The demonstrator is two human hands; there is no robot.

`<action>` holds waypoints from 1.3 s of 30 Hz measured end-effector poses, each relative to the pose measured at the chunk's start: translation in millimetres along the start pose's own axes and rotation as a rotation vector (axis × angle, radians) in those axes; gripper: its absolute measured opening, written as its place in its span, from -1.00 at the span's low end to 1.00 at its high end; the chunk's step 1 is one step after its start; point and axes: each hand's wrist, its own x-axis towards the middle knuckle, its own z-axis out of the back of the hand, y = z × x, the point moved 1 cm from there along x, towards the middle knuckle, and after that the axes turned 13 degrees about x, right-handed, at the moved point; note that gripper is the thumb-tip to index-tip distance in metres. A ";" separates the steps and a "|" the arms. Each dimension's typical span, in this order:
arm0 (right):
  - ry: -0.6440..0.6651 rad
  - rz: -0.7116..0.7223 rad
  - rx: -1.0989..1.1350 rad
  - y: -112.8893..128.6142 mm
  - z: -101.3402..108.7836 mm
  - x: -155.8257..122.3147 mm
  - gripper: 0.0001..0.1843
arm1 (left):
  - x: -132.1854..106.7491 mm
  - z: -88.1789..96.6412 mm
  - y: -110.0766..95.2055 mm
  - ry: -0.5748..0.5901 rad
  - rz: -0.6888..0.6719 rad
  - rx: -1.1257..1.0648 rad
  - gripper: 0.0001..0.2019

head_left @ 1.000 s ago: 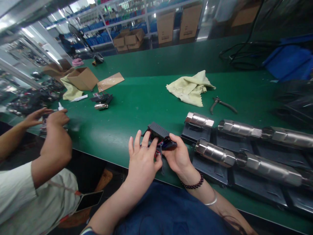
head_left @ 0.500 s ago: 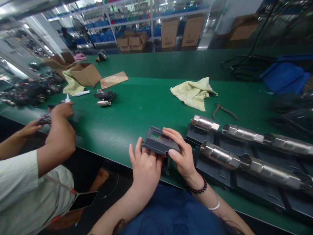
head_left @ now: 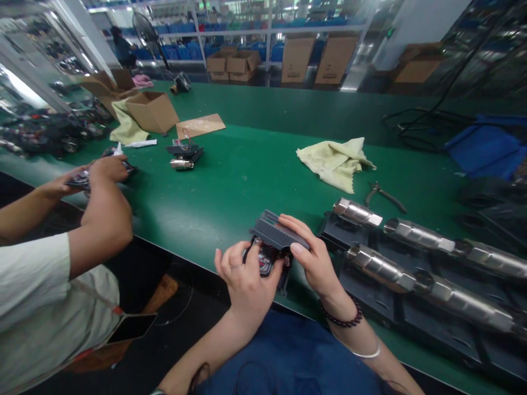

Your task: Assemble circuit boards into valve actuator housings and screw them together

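Both my hands hold a small dark grey plastic housing (head_left: 275, 233) with red wires showing at its underside, just over the near edge of the green bench (head_left: 230, 186). My left hand (head_left: 245, 280) curls under it, fingers bent against the lower part. My right hand (head_left: 315, 258) grips the flat grey lid from above and the right, thumb beneath. Right of my hands lie several dark trays (head_left: 382, 299) carrying shiny steel cylinders (head_left: 381, 267).
A co-worker's arms (head_left: 99, 214) work at the bench on the left, holding a small dark part. A yellow cloth (head_left: 335, 160), pliers (head_left: 385, 196), an open cardboard box (head_left: 152, 109), a brown card (head_left: 200, 125) and a small assembly (head_left: 184, 155) lie farther back. Blue fabric (head_left: 486, 148) is at the right.
The housing went from tilted open to flat, and now its lid is lifted again with wires visible below. My left fingers have curled in. The co-worker's hands moved closer together.
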 end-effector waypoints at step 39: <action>0.245 0.320 -0.667 8.1 -5.8 -40.2 -0.39 | -14.5 -23.7 59.2 0.653 0.479 -1.362 -0.32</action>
